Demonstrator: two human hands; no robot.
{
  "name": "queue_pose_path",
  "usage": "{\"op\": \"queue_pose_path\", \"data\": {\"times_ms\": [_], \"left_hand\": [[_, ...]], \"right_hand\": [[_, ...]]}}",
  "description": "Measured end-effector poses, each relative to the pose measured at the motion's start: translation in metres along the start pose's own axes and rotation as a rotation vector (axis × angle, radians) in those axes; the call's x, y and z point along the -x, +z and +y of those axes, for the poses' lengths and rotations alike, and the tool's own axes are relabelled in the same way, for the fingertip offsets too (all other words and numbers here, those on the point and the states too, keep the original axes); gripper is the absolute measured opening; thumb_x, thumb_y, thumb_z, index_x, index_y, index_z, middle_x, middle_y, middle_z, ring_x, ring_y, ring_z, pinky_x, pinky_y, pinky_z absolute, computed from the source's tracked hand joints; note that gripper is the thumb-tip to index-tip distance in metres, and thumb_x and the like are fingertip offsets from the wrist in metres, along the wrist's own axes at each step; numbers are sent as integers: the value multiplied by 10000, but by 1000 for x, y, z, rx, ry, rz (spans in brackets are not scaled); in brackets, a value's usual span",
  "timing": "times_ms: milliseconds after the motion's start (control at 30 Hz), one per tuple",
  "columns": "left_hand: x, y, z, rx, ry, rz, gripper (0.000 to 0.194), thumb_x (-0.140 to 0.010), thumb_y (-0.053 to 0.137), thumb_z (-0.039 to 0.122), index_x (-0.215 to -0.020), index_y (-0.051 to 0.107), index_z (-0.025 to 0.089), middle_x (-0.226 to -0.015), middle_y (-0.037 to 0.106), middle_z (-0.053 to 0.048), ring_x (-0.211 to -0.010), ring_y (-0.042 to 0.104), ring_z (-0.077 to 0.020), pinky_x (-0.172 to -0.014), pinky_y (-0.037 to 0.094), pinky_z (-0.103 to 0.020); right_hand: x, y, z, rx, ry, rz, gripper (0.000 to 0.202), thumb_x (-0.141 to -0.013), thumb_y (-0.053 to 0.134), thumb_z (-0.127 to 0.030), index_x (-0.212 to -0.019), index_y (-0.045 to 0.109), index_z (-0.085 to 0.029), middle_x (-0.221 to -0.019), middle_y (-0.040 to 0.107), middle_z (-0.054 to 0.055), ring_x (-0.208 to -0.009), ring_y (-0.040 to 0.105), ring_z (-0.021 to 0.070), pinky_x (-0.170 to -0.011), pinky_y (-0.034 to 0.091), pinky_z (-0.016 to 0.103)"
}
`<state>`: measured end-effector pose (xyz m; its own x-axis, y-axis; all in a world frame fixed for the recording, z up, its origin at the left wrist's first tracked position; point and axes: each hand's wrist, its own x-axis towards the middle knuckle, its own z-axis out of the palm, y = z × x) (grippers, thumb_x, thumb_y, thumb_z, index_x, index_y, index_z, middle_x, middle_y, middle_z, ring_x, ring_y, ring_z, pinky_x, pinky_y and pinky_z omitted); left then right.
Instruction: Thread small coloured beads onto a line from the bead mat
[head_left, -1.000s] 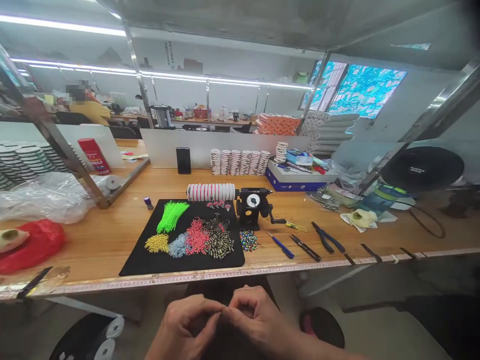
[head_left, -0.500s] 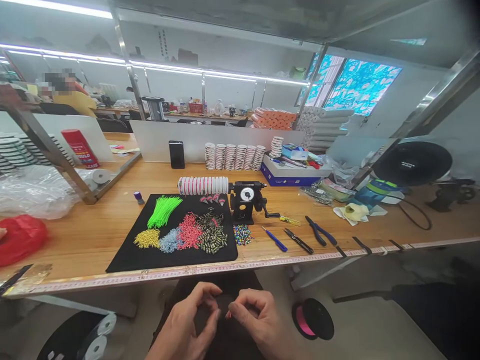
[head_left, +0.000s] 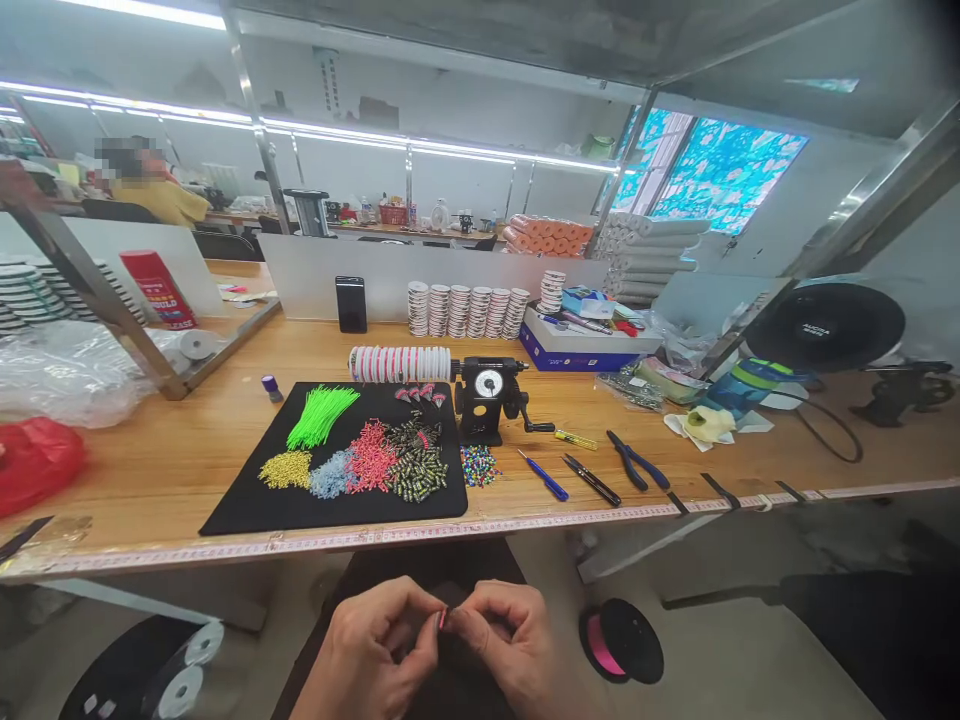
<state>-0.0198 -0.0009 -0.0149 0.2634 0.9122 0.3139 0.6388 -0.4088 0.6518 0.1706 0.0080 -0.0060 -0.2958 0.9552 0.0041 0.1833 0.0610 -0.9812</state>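
Observation:
Below the table's front edge, over my lap, my left hand (head_left: 382, 640) and my right hand (head_left: 499, 630) meet at the fingertips. Both are closed in a pinch around a small red piece (head_left: 443, 620), mostly covered by the fingers; its exact kind is too small to tell. On the table before them lies a black mat (head_left: 247, 508) with piles of red pieces (head_left: 371, 458), pale blue pieces (head_left: 332, 475), gold pieces (head_left: 285, 470), dark metallic barrel-shaped pieces (head_left: 420, 475) and bright green thin strips (head_left: 322, 415).
Behind the mat stands a black hand-cranked winder (head_left: 480, 410) carrying white-and-pink spools (head_left: 401, 364). To its right lie a blue-handled tool (head_left: 547, 478), black tweezers (head_left: 592, 480) and pliers (head_left: 637, 462). Multicoloured beads (head_left: 478, 465) sit beside the mat. A pink-wound reel (head_left: 622, 640) rests below.
My left hand has moved right and its fingers have closed at the red piece, which my right hand was pinching. The view has shifted slightly.

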Motion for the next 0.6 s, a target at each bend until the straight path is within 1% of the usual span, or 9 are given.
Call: {"op": "queue_pose_path", "data": {"times_ms": [67, 133, 233, 300, 333, 400, 467, 533, 600], "left_hand": [[-2, 2, -3, 7, -25, -3, 191, -904, 542, 213, -758, 665, 214, -574, 641, 38, -480, 585, -100, -494, 459, -165], [-3, 3, -6, 38, -50, -23, 185, -918, 529, 222, -769, 637, 217, -631, 674, 33, -547, 636, -105, -559, 491, -164], [-3, 7, -7, 135, -112, -95, 91, -891, 535, 202, -918, 618, 228, -686, 669, 38, -570, 633, -110, -564, 500, -171], [-3, 10, -7, 192, -144, -118, 225, -842, 556, 188, -1061, 592, 228, -693, 614, 45, -552, 593, -114, -523, 492, -176], [-3, 10, -6, 194, -147, -124, 269, -824, 566, 187, -1089, 588, 226, -691, 587, 45, -552, 576, -119, -512, 489, -180], [-5, 9, -6, 144, -129, -128, 204, -821, 572, 192, -1014, 626, 231, -674, 571, 38, -556, 553, -126, -507, 479, -189], [-8, 6, -8, 89, -84, -131, 126, -840, 570, 191, -907, 665, 241, -664, 611, 28, -556, 559, -126, -517, 471, -191], [-10, 4, -9, 62, -40, -94, 136, -854, 578, 189, -862, 699, 252, -656, 644, 31, -527, 567, -113, -497, 454, -181], [-10, 3, -10, 33, 18, -39, 140, -851, 597, 188, -836, 719, 256, -616, 633, 41, -489, 563, -101, -472, 440, -170]], "right_hand": [[1, 0, 6, 10, -44, 58, 484, -904, 610, -561, -691, 747, -149, -609, 601, 22, -587, 468, 141, -546, 323, 258], [0, 1, 13, 2, -33, 92, 487, -901, 609, -563, -697, 753, -146, -615, 610, 30, -586, 472, 145, -539, 324, 258], [-2, 6, 21, -38, 14, 95, 480, -896, 623, -559, -695, 740, -139, -621, 595, 24, -590, 459, 141, -541, 325, 255], [-4, 9, 22, -81, 28, 66, 467, -896, 629, -552, -709, 731, -137, -650, 611, 26, -614, 484, 147, -570, 349, 255], [-5, 10, 22, -94, 31, 47, 467, -900, 624, -553, -717, 725, -136, -664, 617, 26, -629, 499, 151, -587, 360, 256], [-7, 11, 21, -98, 37, 14, 481, -920, 592, -563, -729, 709, -137, -672, 604, 19, -645, 504, 152, -604, 367, 255], [-8, 10, 19, -87, 44, -10, 492, -944, 551, -565, -744, 694, -139, -671, 575, 6, -650, 488, 145, -605, 363, 249], [-8, 9, 18, -85, 47, -29, 474, -955, 540, -551, -759, 683, -143, -675, 555, -4, -653, 473, 140, -606, 362, 243], [-8, 9, 17, -76, 47, -42, 439, -949, 559, -530, -774, 680, -146, -677, 549, -9, -652, 465, 137, -607, 361, 241]]}}
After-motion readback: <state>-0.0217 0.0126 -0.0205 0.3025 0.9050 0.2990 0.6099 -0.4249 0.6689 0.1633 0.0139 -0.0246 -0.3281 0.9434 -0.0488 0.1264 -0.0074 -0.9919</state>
